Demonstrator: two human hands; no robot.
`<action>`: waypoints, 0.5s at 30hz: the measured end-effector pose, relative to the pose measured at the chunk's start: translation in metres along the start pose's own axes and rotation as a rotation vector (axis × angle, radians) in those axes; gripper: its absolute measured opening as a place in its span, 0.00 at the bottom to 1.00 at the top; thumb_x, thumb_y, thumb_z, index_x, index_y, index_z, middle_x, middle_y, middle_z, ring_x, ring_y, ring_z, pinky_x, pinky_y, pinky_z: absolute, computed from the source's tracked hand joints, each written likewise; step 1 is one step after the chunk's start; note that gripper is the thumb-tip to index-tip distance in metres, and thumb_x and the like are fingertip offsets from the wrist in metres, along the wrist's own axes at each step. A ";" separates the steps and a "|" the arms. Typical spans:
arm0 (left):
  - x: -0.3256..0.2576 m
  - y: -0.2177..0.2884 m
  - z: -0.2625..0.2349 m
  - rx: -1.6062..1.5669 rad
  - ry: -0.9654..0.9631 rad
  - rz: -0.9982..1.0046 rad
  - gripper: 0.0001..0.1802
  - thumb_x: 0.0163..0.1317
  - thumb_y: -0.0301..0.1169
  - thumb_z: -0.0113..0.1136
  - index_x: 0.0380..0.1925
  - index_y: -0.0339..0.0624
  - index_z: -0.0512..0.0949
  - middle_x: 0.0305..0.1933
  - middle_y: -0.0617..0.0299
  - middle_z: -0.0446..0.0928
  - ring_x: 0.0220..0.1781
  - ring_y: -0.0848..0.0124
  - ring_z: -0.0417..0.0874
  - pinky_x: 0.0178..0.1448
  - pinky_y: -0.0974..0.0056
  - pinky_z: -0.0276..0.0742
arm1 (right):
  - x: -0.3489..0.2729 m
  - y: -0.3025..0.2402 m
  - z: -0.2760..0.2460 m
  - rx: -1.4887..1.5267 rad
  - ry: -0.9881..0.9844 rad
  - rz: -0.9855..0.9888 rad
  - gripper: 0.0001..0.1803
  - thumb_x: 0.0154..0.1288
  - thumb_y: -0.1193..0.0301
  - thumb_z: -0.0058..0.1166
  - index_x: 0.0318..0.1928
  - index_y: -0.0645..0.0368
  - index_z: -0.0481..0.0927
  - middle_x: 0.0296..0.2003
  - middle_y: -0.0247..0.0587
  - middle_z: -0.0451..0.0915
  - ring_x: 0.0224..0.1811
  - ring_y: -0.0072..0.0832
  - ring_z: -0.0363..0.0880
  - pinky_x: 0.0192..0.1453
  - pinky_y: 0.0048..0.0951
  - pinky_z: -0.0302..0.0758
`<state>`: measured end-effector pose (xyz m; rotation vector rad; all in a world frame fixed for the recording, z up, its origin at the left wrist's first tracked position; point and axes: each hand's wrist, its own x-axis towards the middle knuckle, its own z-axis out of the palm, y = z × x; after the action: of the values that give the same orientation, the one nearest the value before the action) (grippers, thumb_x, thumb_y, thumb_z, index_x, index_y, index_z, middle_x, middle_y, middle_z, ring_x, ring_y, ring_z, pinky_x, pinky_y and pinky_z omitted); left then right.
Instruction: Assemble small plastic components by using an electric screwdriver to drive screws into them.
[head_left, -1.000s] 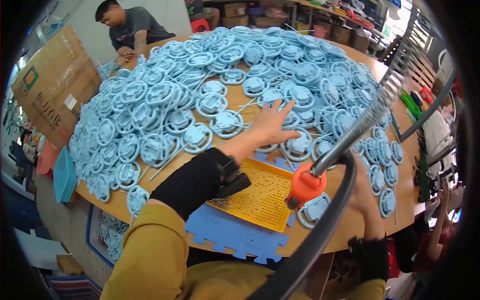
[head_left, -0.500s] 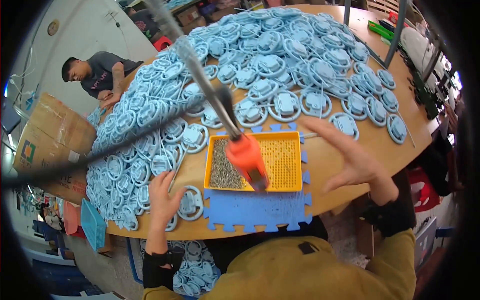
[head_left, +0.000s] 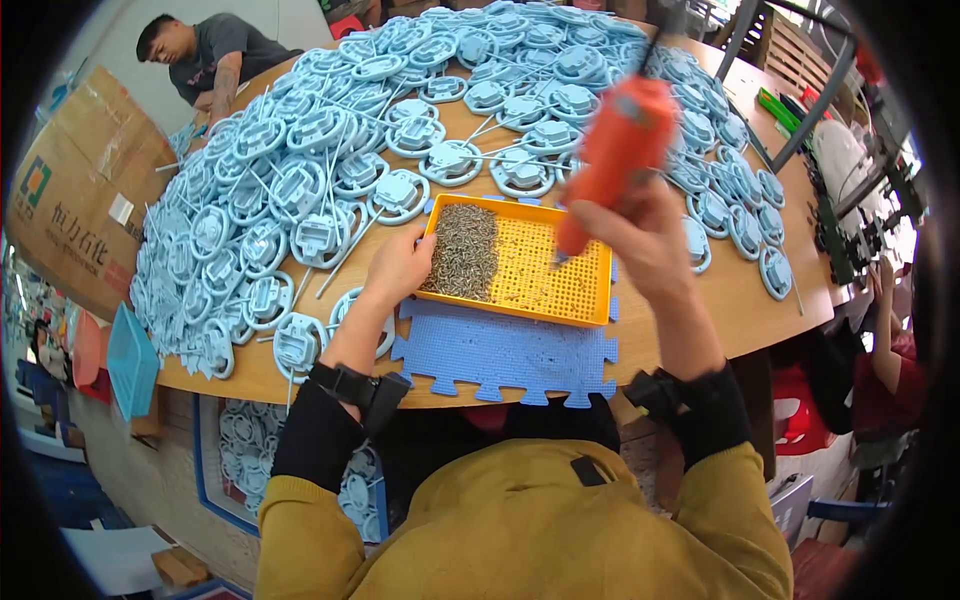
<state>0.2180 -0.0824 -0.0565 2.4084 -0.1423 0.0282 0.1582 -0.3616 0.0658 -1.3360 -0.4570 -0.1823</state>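
My left hand (head_left: 402,264) grips the left rim of a yellow tray (head_left: 606,290). Small metal screws (head_left: 462,252) lie heaped in the tray's left part; its right part shows a grid of holes. An orange electric screwdriver (head_left: 622,140), blurred by motion, is in my right hand (head_left: 652,240), with its tip pointing down over the tray's right part. Under the tray's near edge lies a blue foam mat (head_left: 500,345) with jigsaw edges. A light-blue plastic ring-shaped part (head_left: 298,342) rests left of my left forearm.
Light-blue parts (head_left: 300,190) with thin rods cover much of the wooden table (head_left: 740,320). A cardboard box (head_left: 85,200) and a blue basket (head_left: 132,360) stand at left. Below the table a bin (head_left: 205,470) holds more parts. A person (head_left: 215,60) sits at the far left.
My left hand has reached the tray's rim. My right hand, open before, has closed round the screwdriver, which hung over the tray and is now further right. The tray sits slightly turned.
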 end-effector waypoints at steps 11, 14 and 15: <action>0.003 0.017 0.017 -0.423 0.125 -0.057 0.15 0.64 0.30 0.48 0.47 0.35 0.76 0.28 0.56 0.79 0.29 0.71 0.78 0.35 0.64 0.71 | -0.077 -0.035 -0.117 -0.325 0.398 -0.057 0.26 0.60 0.74 0.53 0.57 0.71 0.63 0.37 0.42 0.77 0.40 0.31 0.78 0.50 0.33 0.74; 0.006 0.007 0.006 -0.617 0.048 -0.136 0.19 0.66 0.29 0.47 0.55 0.32 0.73 0.37 0.65 0.80 0.34 0.82 0.76 0.38 0.71 0.71 | -0.083 -0.043 -0.126 -0.355 0.433 -0.094 0.29 0.61 0.74 0.53 0.60 0.71 0.60 0.38 0.42 0.76 0.40 0.31 0.77 0.50 0.34 0.74; 0.004 0.006 0.002 -0.765 0.087 -0.205 0.19 0.66 0.29 0.47 0.55 0.32 0.73 0.39 0.63 0.80 0.35 0.81 0.76 0.39 0.72 0.71 | -0.084 -0.048 -0.128 -0.373 0.423 -0.108 0.29 0.60 0.74 0.54 0.60 0.71 0.60 0.38 0.43 0.76 0.41 0.31 0.77 0.50 0.34 0.73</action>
<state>0.2212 -0.0886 -0.0536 1.6436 0.1194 -0.0145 0.0921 -0.5074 0.0527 -1.5851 -0.1372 -0.6519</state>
